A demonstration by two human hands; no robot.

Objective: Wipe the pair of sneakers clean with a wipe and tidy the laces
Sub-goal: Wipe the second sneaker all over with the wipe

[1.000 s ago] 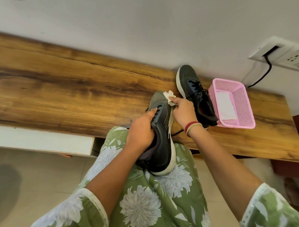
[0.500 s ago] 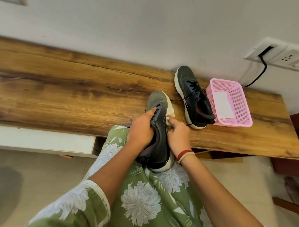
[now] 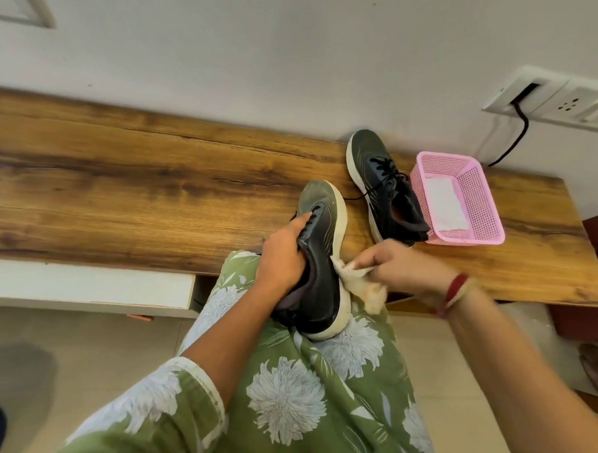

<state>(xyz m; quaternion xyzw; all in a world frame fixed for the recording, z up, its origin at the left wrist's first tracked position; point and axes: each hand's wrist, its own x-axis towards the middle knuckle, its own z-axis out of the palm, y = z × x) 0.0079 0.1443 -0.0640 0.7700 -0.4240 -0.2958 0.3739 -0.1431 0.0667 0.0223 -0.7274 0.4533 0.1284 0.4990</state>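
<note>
1. The left hand (image 3: 285, 257) comes in from the lower left with the forearm bare. Its fingers curl over the tongue and laces of a dark sneaker (image 3: 322, 252), gripping it from the top.
2. That sneaker rests heel-down on the person's lap, on a green floral garment (image 3: 284, 398). Its toe is raised over the edge of the wooden bench (image 3: 117, 186).
3. The right hand (image 3: 409, 267) is blurred. Its fingers pinch a crumpled wipe (image 3: 353, 280) against the sneaker's off-white sole edge, near the heel. A red band (image 3: 456, 288) circles the wrist.
4. The held sneaker has a smooth, glossy black side and a duller grey mesh toe.
5. The second sneaker (image 3: 373, 154) stands on the bench by the wall, its black lace (image 3: 358, 197) trailing loose.
6. Just beside it sits a pink perforated plastic basket (image 3: 485, 201) holding a flat white sheet (image 3: 444, 203).
</note>
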